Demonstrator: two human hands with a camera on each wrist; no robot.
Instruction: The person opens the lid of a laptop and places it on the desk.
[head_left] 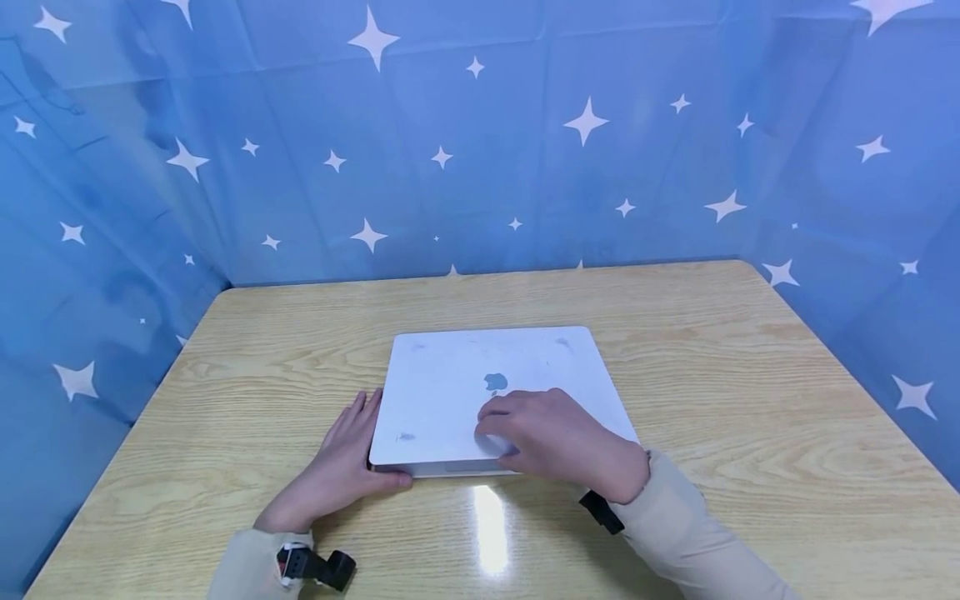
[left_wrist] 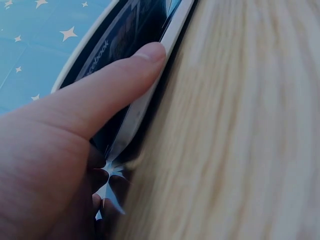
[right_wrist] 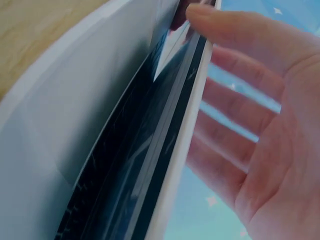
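Note:
A silver laptop (head_left: 442, 383) with a logo on its lid stands on the wooden table, its front edge facing me. The right wrist view shows the lid (right_wrist: 172, 165) raised a little off the base, with the dark keyboard (right_wrist: 95, 175) in the gap. My right hand (head_left: 558, 442) pinches the lid's front edge, thumb inside and fingers over the outer face. At the near left corner lies my left hand (head_left: 341, 467), its fingers straight along the left side. Its thumb (left_wrist: 120, 82) touches the front edge of the base (left_wrist: 135, 117).
The wooden table (head_left: 750, 400) extends on both sides of the laptop. Behind it and along the sides hangs a blue cloth (head_left: 480, 192) with white stars. A bright light reflection falls on the table in front of the laptop.

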